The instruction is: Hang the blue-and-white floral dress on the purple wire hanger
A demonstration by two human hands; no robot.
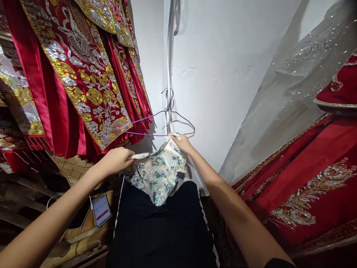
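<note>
A pale floral garment (158, 175) with blue-green print hangs between my two hands above my lap. My left hand (118, 159) is closed on its left top edge. Higher up, my right hand (182, 143) pinches the right top corner. Just behind the cloth, a purple hanger (145, 121) hangs by its hook near a white vertical strip; its lower bar passes close to my right fingers. Whether the cloth touches the bar I cannot tell. The garment's full shape is hidden by its folds.
Red embroidered garments (92, 85) hang on the left. A sheer glittering fabric (281, 85) and a red beaded garment (315, 186) are on the right. A phone (101, 210) showing a timer lies on a wooden surface at lower left. A white wall (212, 44) stands ahead.
</note>
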